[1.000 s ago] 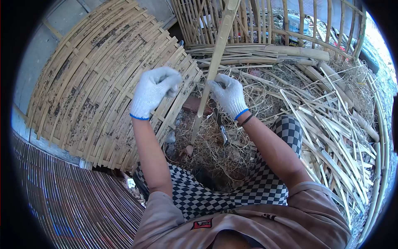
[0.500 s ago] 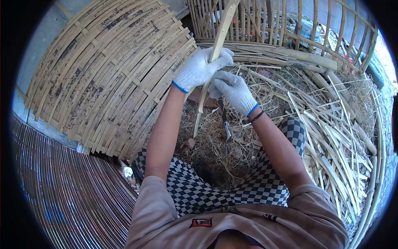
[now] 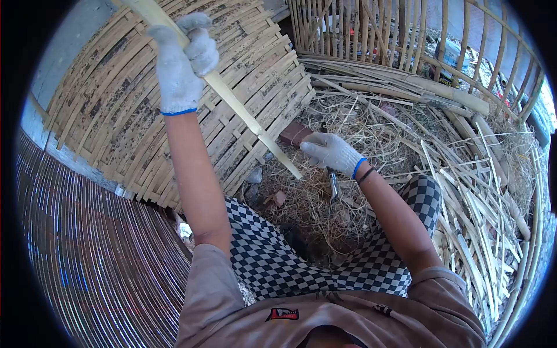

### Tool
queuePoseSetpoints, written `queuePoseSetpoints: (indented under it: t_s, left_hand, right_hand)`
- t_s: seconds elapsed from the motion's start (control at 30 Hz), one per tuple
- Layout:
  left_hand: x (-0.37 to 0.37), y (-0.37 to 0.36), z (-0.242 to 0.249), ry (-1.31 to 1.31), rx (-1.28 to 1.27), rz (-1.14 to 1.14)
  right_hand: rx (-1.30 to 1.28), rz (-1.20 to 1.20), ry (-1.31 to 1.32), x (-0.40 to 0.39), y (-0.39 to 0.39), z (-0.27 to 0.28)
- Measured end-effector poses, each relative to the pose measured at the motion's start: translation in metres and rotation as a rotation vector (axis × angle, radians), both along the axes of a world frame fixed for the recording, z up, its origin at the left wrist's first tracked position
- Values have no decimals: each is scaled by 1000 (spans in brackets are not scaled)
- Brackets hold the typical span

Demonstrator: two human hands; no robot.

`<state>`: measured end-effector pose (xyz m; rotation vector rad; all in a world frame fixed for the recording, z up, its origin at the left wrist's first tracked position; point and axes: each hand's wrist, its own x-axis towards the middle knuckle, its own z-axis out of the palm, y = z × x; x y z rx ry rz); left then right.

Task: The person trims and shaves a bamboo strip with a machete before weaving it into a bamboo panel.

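A long pale bamboo strip (image 3: 229, 103) slants across the view, from the upper left down to the straw-covered ground. My left hand (image 3: 185, 64), in a white knit glove with a blue cuff, is closed around its upper part. Lower down, my right hand (image 3: 333, 153), gloved the same way, has curled fingers over a knife-like tool. The tool's dark and shiny metal end (image 3: 333, 184) shows below the palm; its middle is hidden under the glove. Just left of the right fingertips lies a reddish-brown brick (image 3: 295, 133). The strip's lower end is apart from the right hand.
A woven bamboo panel (image 3: 122, 110) leans at the left, above a ribbed, shiny sheet (image 3: 87, 249). Split bamboo slivers (image 3: 470, 249) are piled at the right. A bamboo fence (image 3: 400, 35) and thick poles (image 3: 452, 95) stand behind. Straw shavings (image 3: 313, 203) cover the ground between my knees.
My left hand has carried the bamboo strip up and to the left, tilting it the other way. My right hand has parted from the strip and lowered onto the knife-like tool. The view has shifted slightly.
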<state>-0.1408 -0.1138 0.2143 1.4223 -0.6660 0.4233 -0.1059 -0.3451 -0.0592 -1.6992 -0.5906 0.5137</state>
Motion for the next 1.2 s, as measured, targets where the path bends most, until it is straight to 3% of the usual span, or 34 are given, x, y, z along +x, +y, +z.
queuePoseSetpoints:
  t_s: [0.07, 0.17, 0.27, 0.3, 0.4, 0.57, 0.73, 0.87, 0.9, 1.03, 1.13, 1.2]
  left_hand:
    - [-9, 9, 13, -48, -26, -178]
    - [-24, 22, 34, -124, -64, -80]
    - [-24, 51, 43, -207, -97, -101]
    - [-25, 52, 42, -232, -104, -42]
    - [-17, 46, 17, -255, -247, 401]
    - [23, 58, -66, -221, -418, 501]
    - [29, 77, -128, -189, -568, 585]
    - [32, 87, -145, -182, -591, 596]
    - [34, 89, -148, -182, -583, 608]
    - [46, 109, -165, -152, -589, 608]
    - [51, 121, -173, -107, -612, 581]
    - [48, 128, -172, -104, -621, 582]
  right_hand:
    - [66, 83, -37, 4, 5, -2]
    - [-819, -292, -681, 15, -6, 2]
    - [-441, -193, -31, 37, -24, 13]
    - [-336, -197, -7, 32, -22, 17]
    - [-551, -247, -539, 15, -10, 6]
    - [-957, 129, -486, 13, 5, -41]
    - [-1072, 464, -349, -18, 22, -52]
    - [-1138, 603, -218, -34, 30, -77]
    - [-1129, 615, -391, -35, 30, -109]
    - [-1159, 496, -275, -41, 32, -151]
    - [-915, 112, -199, -27, 39, -197]
    - [-926, -131, -183, -11, 50, -217]
